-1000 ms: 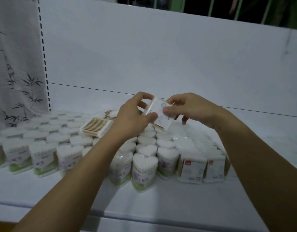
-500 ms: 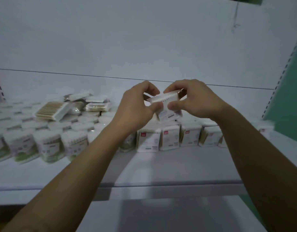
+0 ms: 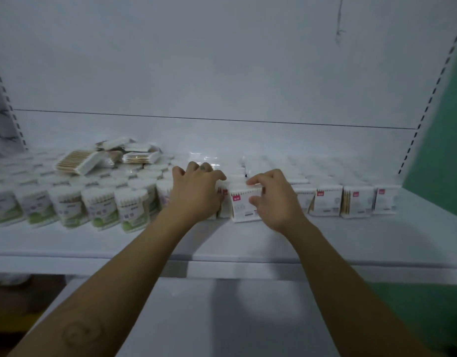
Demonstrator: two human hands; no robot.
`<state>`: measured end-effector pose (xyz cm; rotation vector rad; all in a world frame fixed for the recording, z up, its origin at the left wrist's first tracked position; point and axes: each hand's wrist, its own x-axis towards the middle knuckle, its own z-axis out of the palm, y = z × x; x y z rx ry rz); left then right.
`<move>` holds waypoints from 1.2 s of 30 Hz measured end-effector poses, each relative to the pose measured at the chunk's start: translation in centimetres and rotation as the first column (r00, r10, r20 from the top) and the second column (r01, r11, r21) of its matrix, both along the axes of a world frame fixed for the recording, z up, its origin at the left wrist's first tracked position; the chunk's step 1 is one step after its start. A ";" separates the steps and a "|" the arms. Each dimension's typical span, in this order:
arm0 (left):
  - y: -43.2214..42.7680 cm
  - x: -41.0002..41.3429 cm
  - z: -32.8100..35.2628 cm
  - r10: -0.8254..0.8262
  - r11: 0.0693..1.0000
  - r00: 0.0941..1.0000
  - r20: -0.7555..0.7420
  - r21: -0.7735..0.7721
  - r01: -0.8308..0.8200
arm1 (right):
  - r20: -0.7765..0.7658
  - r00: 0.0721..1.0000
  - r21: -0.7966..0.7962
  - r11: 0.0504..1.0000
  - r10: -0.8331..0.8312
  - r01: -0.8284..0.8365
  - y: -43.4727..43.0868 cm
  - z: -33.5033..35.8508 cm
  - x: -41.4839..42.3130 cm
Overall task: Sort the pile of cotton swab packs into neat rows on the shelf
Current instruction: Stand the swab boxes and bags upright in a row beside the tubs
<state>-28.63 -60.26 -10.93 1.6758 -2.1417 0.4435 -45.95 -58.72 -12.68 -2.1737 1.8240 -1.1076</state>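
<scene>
Far out to the left of the left hand, clear tubs of cotton swabs (image 3: 130, 207) with green labels are standing upright in tight rows on the white shelf (image 3: 248, 238), the nearest tub sitting just beside the wrist. Behind those tubs, back and to the left of the hand, a loose pile of flat packs (image 3: 78, 162) with wooden sticks is lying tilted on top of the tubs.

The left hand (image 3: 196, 191) is reaching over the front of the shelf, palm down, its bent fingers lying across the tops of the square packs beneath it. Whether it is clasping one of them or only resting there cannot be told. Just beyond its fingertips a sheet of clear plastic wrap (image 3: 204, 158) is lying on the stock.

Between the two hands, a square cotton swab pack (image 3: 244, 204) with a red tag is standing upright at the front of the row, touching both. The right hand (image 3: 273, 199) is pinching it, the thumb pressing on its front face and the forefinger curling over its top edge.

To the right of that hand, a row of square packs (image 3: 327, 199) is standing upright side by side along the shelf, running out toward the green wall (image 3: 438, 140). Below the forearms a lower shelf (image 3: 222, 318) is showing.
</scene>
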 end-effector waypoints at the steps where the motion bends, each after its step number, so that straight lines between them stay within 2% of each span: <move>1: -0.1 -0.2 0.1 0.005 1.000 1.000 -0.002 0.008 -0.005 | -0.013 1.000 0.014 1.000 0.000 0.000 0.1 -0.4 0.1; 6: -0.8 -0.7 0.3 0.042 0.999 0.998 -0.046 0.010 -0.042 | -0.157 0.987 -0.013 1.000 -0.009 0.007 0.7 -0.8 -0.3; 14: -0.8 1.3 0.8 -0.029 0.996 0.990 -0.138 0.076 0.039 | -0.325 0.945 -0.093 0.996 -0.024 -0.006 -0.3 -0.6 0.8; 19: 0.3 2.9 0.5 -0.030 0.991 0.999 0.017 0.130 0.028 | -0.458 0.887 -0.140 0.990 -0.057 -0.009 -0.9 -0.3 1.5; 25: 0.1 2.5 -0.5 -0.036 0.997 0.999 0.012 0.075 0.035 | -0.513 0.855 -0.164 0.986 -0.075 -0.012 -1.6 -0.4 1.8; 32: -0.1 1.6 -0.8 0.021 1.000 0.997 0.071 0.000 -0.021 | -0.480 0.872 -0.198 0.980 -0.094 -0.003 -1.3 -1.1 2.1; 36: -0.5 0.2 -1.4 0.064 0.997 0.993 0.104 -0.056 -0.059 | -0.456 0.889 -0.130 0.991 -0.037 -0.026 -1.0 -0.6 1.6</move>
